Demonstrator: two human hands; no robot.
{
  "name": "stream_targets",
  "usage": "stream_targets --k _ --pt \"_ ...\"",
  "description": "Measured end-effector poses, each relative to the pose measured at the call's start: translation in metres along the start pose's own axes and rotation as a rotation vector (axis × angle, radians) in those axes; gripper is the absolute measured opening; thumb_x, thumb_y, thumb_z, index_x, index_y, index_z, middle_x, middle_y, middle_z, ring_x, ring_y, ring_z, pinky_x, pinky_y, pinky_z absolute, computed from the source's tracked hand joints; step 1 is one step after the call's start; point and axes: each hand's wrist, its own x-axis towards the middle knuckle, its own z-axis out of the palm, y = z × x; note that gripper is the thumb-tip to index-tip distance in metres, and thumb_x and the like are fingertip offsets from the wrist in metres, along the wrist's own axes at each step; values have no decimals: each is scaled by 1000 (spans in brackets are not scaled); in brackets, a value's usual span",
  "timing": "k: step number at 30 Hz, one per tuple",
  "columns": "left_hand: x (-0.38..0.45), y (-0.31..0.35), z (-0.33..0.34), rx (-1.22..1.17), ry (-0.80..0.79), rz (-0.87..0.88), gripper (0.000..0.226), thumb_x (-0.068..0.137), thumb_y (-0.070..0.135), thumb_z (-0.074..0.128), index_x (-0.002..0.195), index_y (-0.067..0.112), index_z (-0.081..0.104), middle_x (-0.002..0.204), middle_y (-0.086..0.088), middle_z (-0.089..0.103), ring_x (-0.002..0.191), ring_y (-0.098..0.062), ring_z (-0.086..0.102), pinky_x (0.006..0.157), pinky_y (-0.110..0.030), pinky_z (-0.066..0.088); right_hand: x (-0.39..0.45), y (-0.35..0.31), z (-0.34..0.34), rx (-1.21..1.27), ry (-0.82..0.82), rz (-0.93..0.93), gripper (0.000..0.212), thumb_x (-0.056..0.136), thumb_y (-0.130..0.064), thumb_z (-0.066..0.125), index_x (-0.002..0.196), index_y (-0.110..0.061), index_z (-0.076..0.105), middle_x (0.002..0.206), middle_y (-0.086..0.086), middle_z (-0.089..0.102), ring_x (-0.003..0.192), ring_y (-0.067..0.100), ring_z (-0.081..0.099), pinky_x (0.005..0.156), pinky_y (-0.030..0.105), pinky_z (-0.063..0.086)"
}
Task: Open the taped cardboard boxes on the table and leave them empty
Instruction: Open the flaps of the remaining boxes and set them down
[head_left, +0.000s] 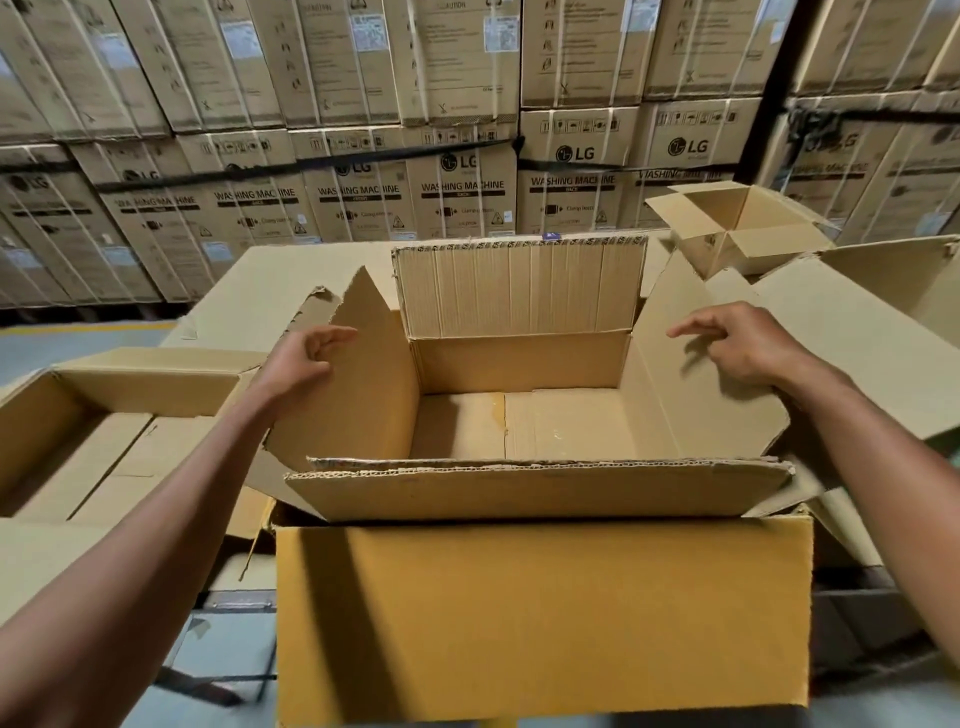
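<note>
A wall of stacked washing-machine cartons (462, 192) stood behind the work table (270, 280), which was itself covered in flattened cardboard. On it, right in front of the person, sat the big cardboard box (540, 613) with all four flaps turned up or out, and its floor (519, 426) looked bare, though the near corners were hidden behind the front flap (535, 488).

The left hand (301, 364) rested against the torn left flap (358, 384), its fingers loosely curled along the flap's outer face and, as far as I could see, not clamped round anything. The right hand (737, 343) hovered over the right flap (696, 395), fingers bent and relaxed, holding nothing; whether it touched the card I could not tell.

To my eye the step was spreading the side flaps so the box would stay open. Done well, both palms should press outward and down evenly at the fold lines, gently on the ragged left flap lest it tear further, with a glance into the near corners afterwards.

Another opened box (104, 415) lay to the left, and a smaller one (737, 228) stood open at the far right.
</note>
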Motion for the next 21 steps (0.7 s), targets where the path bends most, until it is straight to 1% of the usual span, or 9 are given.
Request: stream_targets --k 1,3,4,7,9,12,14,18,21 --pt "0 -3 3 -10 -8 -8 67 79 -32 50 138 -2 54 139 -4 53 131 -11 46 109 -22 37 -1 2 3 0 -2 0 57 85 23 42 122 -9 71 129 5 66 102 14 57 90 22 40" --pt "1 -10 7 -28 -17 -21 67 79 -32 50 139 -2 54 144 -9 54 135 -14 46 114 -28 37 0 8 8 -2 2 0 56 86 22 42 121 -9 71 132 7 66 104 14 58 92 22 40" --pt "2 -13 8 -34 -19 -24 67 79 -33 50 138 -2 54 145 -12 54 136 -16 47 114 -28 37 1 12 10 1 10 4 55 86 22 43 121 -10 72 132 7 65 107 16 60 92 22 40" --pt "4 -15 8 -22 -22 -27 67 78 -33 50 139 -6 53 146 -17 53 134 -14 45 105 -10 34 4 20 14 22 42 27 56 85 22 43 119 -12 72 134 7 65 112 17 60 95 23 40" --pt "5 -14 7 -6 -27 -22 65 79 -32 52 139 -5 53 147 -16 52 132 -13 44 100 -5 33 5 22 15 37 46 44 56 85 22 43 120 -11 71 135 7 64 111 16 60 95 22 39" --pt "7 -15 6 14 -38 -6 64 80 -30 55 139 -5 53 147 -17 52 137 -19 46 103 -13 35 6 26 14 40 39 65 56 85 22 43 123 -9 71 134 8 64 120 21 59 94 21 37" --pt "8 -18 6 33 -48 -4 63 81 -29 56 138 -5 53 147 -17 52 139 -23 46 106 -18 35 7 33 13 34 27 70 57 84 23 43 124 -8 70 132 8 65 121 21 59 96 21 37" --pt "7 -22 1 60 -80 14 62 80 -29 58 138 -7 52 147 -21 51 141 -31 46 114 -30 34 15 57 9 2 -9 65 64 80 23 43 125 -15 68 130 5 67 128 18 57 109 26 37" --pt "6 -26 -2 73 -87 25 62 80 -28 60 138 -8 51 146 -23 51 140 -33 46 117 -36 32 13 71 5 -37 -33 70 62 83 18 45 130 -18 65 131 1 67 130 17 55 110 28 37"
